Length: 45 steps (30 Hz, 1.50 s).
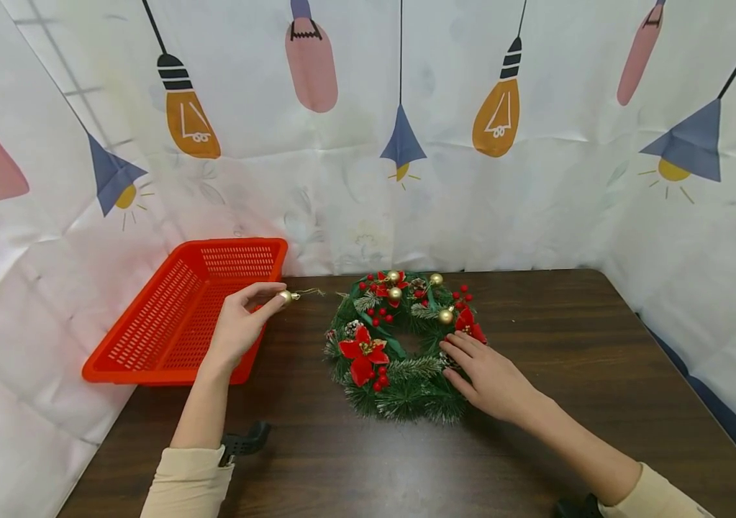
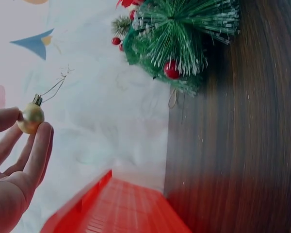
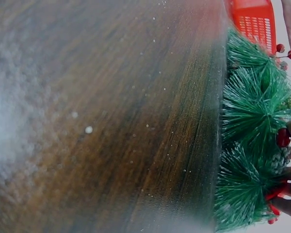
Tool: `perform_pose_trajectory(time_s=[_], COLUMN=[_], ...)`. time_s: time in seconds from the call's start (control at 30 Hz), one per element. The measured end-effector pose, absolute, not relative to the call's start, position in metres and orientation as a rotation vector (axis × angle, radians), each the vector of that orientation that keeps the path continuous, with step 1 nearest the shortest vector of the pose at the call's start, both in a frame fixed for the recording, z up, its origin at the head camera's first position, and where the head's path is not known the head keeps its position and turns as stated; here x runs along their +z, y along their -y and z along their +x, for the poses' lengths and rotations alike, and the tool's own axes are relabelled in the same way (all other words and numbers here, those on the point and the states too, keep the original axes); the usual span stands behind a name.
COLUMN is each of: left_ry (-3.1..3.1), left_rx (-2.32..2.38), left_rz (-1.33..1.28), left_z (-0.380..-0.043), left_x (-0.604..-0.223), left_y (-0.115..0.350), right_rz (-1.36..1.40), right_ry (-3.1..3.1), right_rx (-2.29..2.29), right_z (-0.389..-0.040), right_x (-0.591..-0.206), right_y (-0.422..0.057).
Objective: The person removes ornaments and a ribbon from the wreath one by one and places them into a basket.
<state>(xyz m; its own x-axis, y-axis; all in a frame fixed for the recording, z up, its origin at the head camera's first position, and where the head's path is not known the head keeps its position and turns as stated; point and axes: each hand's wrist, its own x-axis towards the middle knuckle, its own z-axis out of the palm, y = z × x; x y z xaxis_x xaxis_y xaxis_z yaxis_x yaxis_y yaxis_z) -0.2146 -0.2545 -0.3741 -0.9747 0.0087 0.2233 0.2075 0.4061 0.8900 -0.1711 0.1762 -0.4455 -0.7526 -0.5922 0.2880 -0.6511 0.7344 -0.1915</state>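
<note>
Between thumb and fingers, my left hand (image 1: 242, 321) pinches a small gold ball ornament (image 2: 31, 118) with a thin gold string loop trailing from its cap. It is held up near the red basket's right rim, apart from the wreath. The green wreath (image 1: 406, 388) lies on the table, with red poinsettia flowers (image 1: 364, 352), red berries, pine cones and several gold balls (image 1: 446, 316) on its far part. My right hand (image 1: 493, 378) rests on the wreath's right side, fingers extended over the greenery beside a red flower; its fingertips are partly cut off in the right wrist view.
A red perforated plastic basket (image 1: 147, 378) stands at the left of the dark wooden table (image 1: 568, 338). Behind the table hangs a white curtain (image 1: 355, 216) printed with lamps and bulbs.
</note>
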Motion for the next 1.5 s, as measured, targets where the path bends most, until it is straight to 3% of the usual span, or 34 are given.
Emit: perform_pose_trajectory(time_s=[1.23,1.5], left_ry=[2.539,2.638], left_rx=[-1.519,-1.398], left_rz=[0.12,0.051], left_z=[-0.198,-0.199], left_x=[-0.381,-0.386], left_y=[0.322,0.331], right_rz=[0.99,0.991], right_ry=[2.772,2.768], right_rx=[0.431,0.443], right_z=[-0.175,-0.175], right_x=[-0.445,-0.446], right_y=[-0.176,-0.176])
